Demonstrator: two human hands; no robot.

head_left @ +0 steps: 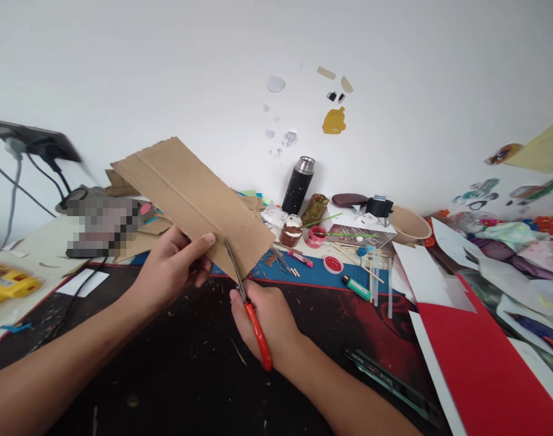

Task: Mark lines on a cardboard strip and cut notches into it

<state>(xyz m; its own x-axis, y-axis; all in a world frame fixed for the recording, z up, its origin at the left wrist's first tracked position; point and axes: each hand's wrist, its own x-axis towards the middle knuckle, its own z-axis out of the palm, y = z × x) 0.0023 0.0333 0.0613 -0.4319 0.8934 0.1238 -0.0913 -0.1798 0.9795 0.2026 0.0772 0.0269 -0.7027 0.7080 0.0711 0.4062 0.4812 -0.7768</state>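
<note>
A tan cardboard piece (189,188) with a crease near its left side is held up over the dark mat. My left hand (171,266) pinches its lower edge, thumb on the near face and fingers behind. Red-handled scissors (257,333) are in my right hand (269,321), whose fingers wrap round the handles. A blade lies over the cardboard's lower edge, right of my left thumb; the other blade is mostly hidden.
Behind the cardboard stand a black flask (298,184), an open paint jar (291,230) and a red paint pot (315,236). A green-capped tube (355,287), a cutter (389,384) and red paper (480,363) lie right. A yellow tool (10,284) is far left.
</note>
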